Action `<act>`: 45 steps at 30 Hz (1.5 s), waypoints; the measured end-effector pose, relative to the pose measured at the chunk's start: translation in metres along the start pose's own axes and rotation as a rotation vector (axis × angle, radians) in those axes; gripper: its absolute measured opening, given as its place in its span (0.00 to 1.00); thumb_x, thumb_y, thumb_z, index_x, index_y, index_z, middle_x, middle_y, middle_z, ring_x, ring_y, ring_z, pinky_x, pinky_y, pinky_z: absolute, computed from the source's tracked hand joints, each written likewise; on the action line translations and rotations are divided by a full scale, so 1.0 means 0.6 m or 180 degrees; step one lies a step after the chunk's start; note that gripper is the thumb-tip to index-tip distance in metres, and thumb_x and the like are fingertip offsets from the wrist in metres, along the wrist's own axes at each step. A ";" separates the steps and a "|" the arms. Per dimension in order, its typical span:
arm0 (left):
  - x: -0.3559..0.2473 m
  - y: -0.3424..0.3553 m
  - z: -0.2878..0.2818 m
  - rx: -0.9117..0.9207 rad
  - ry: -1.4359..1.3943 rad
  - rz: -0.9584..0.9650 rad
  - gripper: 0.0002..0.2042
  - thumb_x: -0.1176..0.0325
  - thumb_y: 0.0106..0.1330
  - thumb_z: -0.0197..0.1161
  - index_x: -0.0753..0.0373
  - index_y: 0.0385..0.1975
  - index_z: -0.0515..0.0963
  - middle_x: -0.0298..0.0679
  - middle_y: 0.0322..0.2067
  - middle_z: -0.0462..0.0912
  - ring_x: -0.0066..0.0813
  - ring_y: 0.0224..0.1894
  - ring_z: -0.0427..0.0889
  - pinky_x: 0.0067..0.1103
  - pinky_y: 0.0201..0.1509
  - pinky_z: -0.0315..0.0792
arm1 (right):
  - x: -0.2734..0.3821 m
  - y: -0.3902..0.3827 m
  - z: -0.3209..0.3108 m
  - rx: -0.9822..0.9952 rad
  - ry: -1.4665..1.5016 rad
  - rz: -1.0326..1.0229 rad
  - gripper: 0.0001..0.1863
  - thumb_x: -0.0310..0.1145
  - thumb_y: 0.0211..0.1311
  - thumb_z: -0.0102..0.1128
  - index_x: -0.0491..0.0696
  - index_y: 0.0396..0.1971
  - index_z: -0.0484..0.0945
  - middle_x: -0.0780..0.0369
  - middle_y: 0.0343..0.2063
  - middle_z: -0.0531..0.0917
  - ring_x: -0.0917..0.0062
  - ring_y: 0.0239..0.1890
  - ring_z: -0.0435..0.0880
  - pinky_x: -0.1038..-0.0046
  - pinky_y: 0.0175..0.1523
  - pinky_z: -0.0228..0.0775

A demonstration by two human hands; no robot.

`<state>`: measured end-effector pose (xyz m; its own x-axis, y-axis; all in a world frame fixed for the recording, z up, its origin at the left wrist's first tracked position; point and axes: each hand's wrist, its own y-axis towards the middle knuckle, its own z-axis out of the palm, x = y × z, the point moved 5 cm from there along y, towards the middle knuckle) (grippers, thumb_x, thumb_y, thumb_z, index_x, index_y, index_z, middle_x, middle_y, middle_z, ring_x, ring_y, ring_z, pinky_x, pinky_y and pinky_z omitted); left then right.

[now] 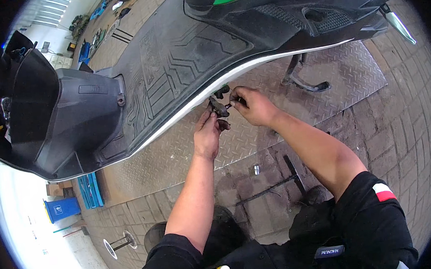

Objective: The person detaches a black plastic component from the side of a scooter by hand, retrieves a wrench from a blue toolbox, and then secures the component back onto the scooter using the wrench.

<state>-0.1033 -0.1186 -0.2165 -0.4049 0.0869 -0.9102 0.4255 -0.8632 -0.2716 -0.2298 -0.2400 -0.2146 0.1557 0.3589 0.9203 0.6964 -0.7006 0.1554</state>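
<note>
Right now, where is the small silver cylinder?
In the head view, the small silver cylinder lies on the brick paving, slightly right of centre, below the right hand and beside the dark T-shaped tool.

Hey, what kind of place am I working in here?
Probably a scooter repair workshop: a scooter stands over a textured metal plate, and a T-shaped tool lies on the brick-paved floor nearby.
</note>
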 end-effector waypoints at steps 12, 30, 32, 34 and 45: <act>0.006 0.000 -0.004 -0.0051 0.0196 0.0090 0.20 0.72 0.73 0.48 0.65 0.64 0.64 0.38 0.42 0.78 0.27 0.32 0.77 0.25 0.40 0.74 | -0.010 0.003 0.005 0.0280 0.0224 0.0049 0.15 0.36 0.59 0.59 0.40 0.39 0.77 0.46 0.38 0.82 0.53 0.43 0.81 0.60 0.48 0.72; 0.033 0.001 -0.032 -0.0035 0.0995 -0.0159 0.22 0.71 0.73 0.50 0.61 0.67 0.61 0.42 0.49 0.77 0.28 0.37 0.79 0.27 0.44 0.77 | -0.148 -0.034 -0.017 0.0635 -0.0516 0.1096 0.17 0.43 0.65 0.53 0.43 0.39 0.78 0.48 0.37 0.82 0.53 0.43 0.80 0.59 0.48 0.71; 0.035 -0.017 -0.057 0.0249 0.1817 -0.0391 0.23 0.69 0.72 0.52 0.60 0.66 0.62 0.42 0.47 0.78 0.27 0.36 0.79 0.25 0.43 0.76 | -0.153 -0.063 -0.036 0.0701 -0.0921 0.0970 0.17 0.43 0.66 0.53 0.42 0.36 0.77 0.49 0.33 0.83 0.54 0.38 0.82 0.60 0.44 0.71; 0.026 -0.055 -0.095 0.0509 0.2640 -0.0749 0.23 0.66 0.71 0.55 0.61 0.65 0.64 0.42 0.43 0.80 0.27 0.35 0.79 0.24 0.43 0.75 | -0.156 -0.104 -0.060 0.0765 -0.1096 0.1231 0.17 0.44 0.64 0.55 0.43 0.36 0.78 0.48 0.34 0.83 0.53 0.40 0.81 0.58 0.45 0.71; -0.278 -0.511 -0.152 0.1073 0.4630 -0.2606 0.25 0.55 0.66 0.59 0.59 0.60 0.70 0.50 0.50 0.79 0.43 0.48 0.81 0.31 0.54 0.73 | 0.165 -0.547 -0.172 0.1401 -0.0854 0.3413 0.24 0.50 0.59 0.58 0.45 0.46 0.78 0.49 0.45 0.82 0.55 0.50 0.79 0.59 0.55 0.71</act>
<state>-0.0923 0.1766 -0.0098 0.6864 0.7133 -0.1415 0.2423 -0.4077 -0.8804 -0.5152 -0.0383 -0.1377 0.9107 -0.1269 0.3931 0.2940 -0.4690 -0.8328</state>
